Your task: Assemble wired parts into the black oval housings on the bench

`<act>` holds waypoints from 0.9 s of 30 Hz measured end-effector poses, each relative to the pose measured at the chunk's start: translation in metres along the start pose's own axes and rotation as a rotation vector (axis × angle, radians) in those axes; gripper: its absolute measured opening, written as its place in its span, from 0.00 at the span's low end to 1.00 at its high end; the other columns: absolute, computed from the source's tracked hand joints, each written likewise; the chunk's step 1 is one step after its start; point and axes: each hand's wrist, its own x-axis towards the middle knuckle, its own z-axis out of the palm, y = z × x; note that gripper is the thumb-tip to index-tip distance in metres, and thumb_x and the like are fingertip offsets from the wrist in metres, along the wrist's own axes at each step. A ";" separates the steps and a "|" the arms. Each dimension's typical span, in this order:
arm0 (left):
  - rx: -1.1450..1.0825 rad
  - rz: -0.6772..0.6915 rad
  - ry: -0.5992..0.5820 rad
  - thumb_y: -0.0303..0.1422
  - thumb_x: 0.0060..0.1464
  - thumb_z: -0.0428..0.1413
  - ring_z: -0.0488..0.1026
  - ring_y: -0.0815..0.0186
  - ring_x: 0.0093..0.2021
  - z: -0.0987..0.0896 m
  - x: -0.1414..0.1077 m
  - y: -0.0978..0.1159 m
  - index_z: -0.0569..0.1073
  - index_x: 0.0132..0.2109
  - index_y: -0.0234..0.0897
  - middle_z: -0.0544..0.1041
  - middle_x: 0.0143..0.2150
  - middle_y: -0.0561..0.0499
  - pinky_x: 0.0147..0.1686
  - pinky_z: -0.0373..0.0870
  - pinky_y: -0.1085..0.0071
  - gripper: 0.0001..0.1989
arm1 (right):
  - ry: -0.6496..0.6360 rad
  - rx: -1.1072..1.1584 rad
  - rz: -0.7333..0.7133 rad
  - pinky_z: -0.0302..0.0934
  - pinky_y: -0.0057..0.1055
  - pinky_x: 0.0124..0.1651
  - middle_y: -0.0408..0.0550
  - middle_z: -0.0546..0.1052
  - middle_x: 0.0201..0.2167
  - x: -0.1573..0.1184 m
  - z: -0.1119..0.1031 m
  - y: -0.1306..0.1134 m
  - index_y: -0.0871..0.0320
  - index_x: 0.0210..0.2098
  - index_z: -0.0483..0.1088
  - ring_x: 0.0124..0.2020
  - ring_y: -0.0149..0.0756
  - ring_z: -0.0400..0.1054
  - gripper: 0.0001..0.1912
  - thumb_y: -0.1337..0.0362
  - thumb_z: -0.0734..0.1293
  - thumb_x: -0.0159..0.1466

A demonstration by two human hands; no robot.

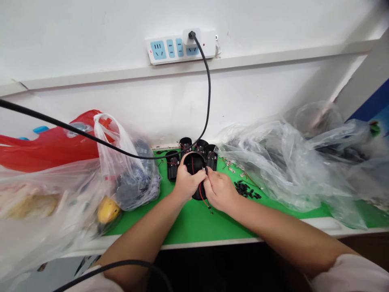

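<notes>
Cup (194,162), black and open-mouthed, held just above a green mat (200,225) in the left hand (185,180), with the thumb reaching over the near rim toward the right hand (220,188). Left grip closed around the cup's left side; right grip narrow, fingertips pinching a small dark piece (206,172) at the cup's right rim, its shape mostly hidden by the fingers. Red wire (200,190) running from inside the cup, over the near rim and down its front, loose end toward the mat. Behind the cup and to both sides of it, four black holders (172,167) standing close by, some with thin red wires. To the right of the cup, dark clips (246,190) in a loose pile, with small wired parts (232,167) scattered beyond and a clear bag (282,162) farther out. To the left of the cup, a white bag (130,174), a yellow object (107,210) and a red bag (60,146). High on the wall beyond the cup, a power strip (168,49) with a plug (191,36) inserted, black cable (209,81) looping down behind the cup and away left.
</notes>
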 end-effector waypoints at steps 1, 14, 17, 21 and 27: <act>-0.001 -0.005 -0.003 0.27 0.37 0.60 0.72 0.64 0.35 0.000 0.000 0.000 0.69 0.46 0.35 0.74 0.35 0.51 0.35 0.70 0.69 0.23 | -0.010 0.001 0.005 0.61 0.29 0.35 0.56 0.74 0.32 0.000 0.000 0.000 0.69 0.43 0.68 0.30 0.35 0.67 0.19 0.65 0.51 0.66; -0.280 -0.581 -0.279 0.33 0.41 0.60 0.71 0.63 0.22 -0.002 -0.006 0.018 0.60 0.50 0.40 0.71 0.29 0.54 0.19 0.70 0.66 0.28 | 0.160 0.805 0.152 0.65 0.31 0.44 0.50 0.72 0.43 0.030 -0.019 0.035 0.58 0.55 0.65 0.40 0.31 0.68 0.24 0.51 0.56 0.66; -0.318 -0.654 -0.432 0.32 0.41 0.59 0.72 0.62 0.22 0.001 -0.012 0.017 0.57 0.56 0.43 0.72 0.30 0.53 0.17 0.70 0.67 0.33 | 0.041 1.036 0.115 0.63 0.33 0.52 0.49 0.70 0.51 0.032 -0.020 0.039 0.55 0.61 0.58 0.50 0.32 0.66 0.27 0.48 0.52 0.67; -0.364 -0.647 -0.561 0.30 0.41 0.60 0.72 0.65 0.22 0.005 -0.017 0.011 0.51 0.61 0.46 0.71 0.30 0.54 0.19 0.70 0.70 0.41 | -0.093 1.036 0.076 0.65 0.32 0.50 0.48 0.73 0.44 0.028 -0.021 0.033 0.56 0.59 0.59 0.43 0.30 0.69 0.28 0.48 0.50 0.68; -0.146 -0.393 -0.676 0.32 0.39 0.66 0.74 0.60 0.37 0.002 -0.009 0.003 0.55 0.62 0.42 0.73 0.41 0.48 0.36 0.74 0.60 0.44 | 0.092 0.796 0.041 0.64 0.31 0.51 0.49 0.73 0.44 0.026 -0.022 0.031 0.58 0.51 0.66 0.45 0.30 0.68 0.26 0.49 0.49 0.69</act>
